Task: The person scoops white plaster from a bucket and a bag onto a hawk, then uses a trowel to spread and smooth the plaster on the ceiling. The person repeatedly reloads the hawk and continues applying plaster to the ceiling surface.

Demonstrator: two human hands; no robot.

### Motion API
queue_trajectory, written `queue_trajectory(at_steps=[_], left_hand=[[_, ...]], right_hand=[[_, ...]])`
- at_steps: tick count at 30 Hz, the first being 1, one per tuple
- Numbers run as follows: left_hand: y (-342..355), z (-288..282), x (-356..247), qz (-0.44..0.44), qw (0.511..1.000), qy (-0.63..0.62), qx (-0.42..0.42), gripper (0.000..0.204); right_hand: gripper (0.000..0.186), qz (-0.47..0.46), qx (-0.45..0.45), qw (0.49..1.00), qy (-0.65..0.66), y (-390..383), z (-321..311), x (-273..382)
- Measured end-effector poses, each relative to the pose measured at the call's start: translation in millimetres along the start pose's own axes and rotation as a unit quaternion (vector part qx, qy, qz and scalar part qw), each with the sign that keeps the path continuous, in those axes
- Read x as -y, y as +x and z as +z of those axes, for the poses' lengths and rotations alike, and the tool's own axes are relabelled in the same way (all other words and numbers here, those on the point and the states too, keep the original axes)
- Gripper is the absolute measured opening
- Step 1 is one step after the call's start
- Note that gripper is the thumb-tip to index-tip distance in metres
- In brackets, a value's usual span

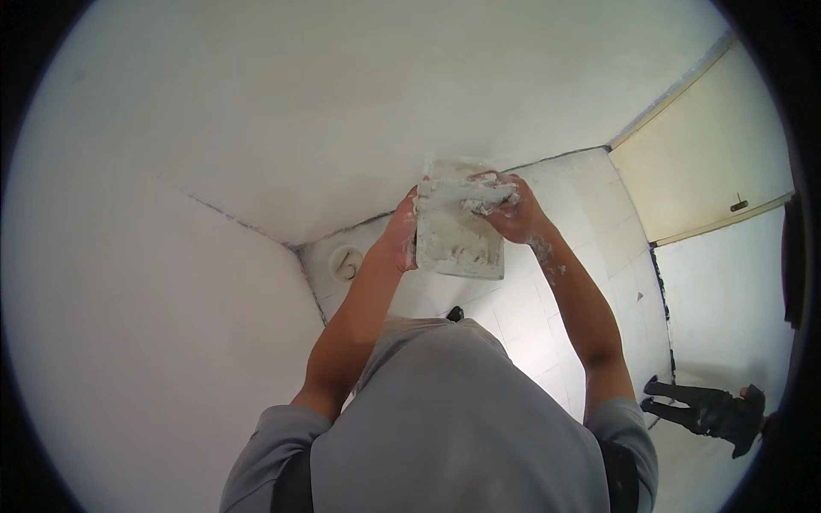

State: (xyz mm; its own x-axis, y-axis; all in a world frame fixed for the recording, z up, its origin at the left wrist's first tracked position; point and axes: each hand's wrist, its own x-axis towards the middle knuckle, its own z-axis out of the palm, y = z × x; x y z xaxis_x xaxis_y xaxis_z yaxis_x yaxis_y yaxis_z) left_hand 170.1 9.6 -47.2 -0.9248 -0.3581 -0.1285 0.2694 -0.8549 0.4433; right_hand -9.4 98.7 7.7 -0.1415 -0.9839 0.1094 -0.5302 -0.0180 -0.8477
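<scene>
In front of my chest, a pale rectangular plastering board is smeared with wet white plaster. My left hand is closed on its left edge, with the fingers partly hidden. A plaster-coated hand tool lies across the upper part of the board. My right hand grips it near its right end; its exact shape is masked by the plaster. White smears cover both hands and the right wrist.
Ahead and to the left rise pale walls, meeting in a corner. A round white bucket stands on the tiled floor near that corner. At right are a cream door and a person in dark clothes.
</scene>
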Motion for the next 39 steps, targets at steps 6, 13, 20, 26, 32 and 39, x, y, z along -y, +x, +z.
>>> queue_trajectory(at_steps=[6, 13, 20, 26, 32, 39], left_hand=[[41.1, -23.7, 17.2, -0.041, 0.995, -0.083, 0.044, 0.055], [68.9, -18.6, 25.5, 0.010, 0.999, 0.028, 0.021, 0.039], [87.5, -4.4, 34.9, -0.052, 0.999, -0.010, 0.012, 0.044], [99.7, 9.6, 49.9, -0.026, 0.999, 0.043, 0.003, 0.050], [111.1, 12.1, 47.6, -0.052, 0.997, 0.027, 0.042, 0.051], [135.8, 3.3, 54.2, -0.134, 0.986, -0.080, 0.058, 0.047]], right_hand=[[0.029, -0.060, 0.043, 0.997, 0.008, -2.6, -22.3, -23.0], [0.028, 0.061, -0.021, 0.994, 0.088, 10.0, -43.1, -47.4], [0.033, 0.032, 0.028, 0.996, 0.076, 2.8, -79.8, -57.7], [0.033, 0.033, -0.022, 0.996, 0.075, -12.8, -98.5, -71.1], [0.034, 0.023, -0.001, 0.999, 0.023, -18.3, -112.0, -63.9], [0.034, -0.003, 0.079, 0.994, -0.076, -11.1, -138.7, -78.4]])
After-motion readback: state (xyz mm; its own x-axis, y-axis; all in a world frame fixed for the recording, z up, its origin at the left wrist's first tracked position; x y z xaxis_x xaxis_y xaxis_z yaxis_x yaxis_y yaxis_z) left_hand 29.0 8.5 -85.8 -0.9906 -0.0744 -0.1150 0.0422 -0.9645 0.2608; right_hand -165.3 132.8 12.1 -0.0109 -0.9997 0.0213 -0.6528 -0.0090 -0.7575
